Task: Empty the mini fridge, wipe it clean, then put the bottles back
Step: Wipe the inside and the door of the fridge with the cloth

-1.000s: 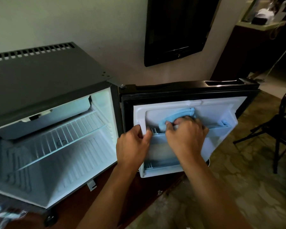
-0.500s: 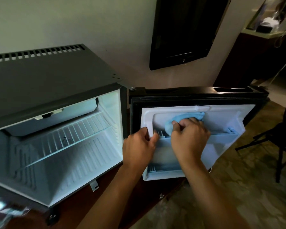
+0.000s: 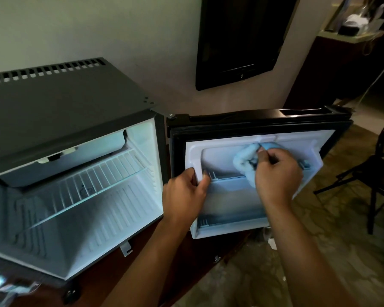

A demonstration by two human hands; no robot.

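Left hand gripping fridge door liner edge, right hand clutching blue cloth

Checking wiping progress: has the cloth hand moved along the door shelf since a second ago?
Yes. The right hand with the cloth shifted rightward along the door shelf.

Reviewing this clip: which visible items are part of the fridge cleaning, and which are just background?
In use:
mini fridge, open, no bottles on its shelf
fridge door, gripped by the left hand
blue cloth, held by the right hand

Background:
wall TV
dark chair
far counter
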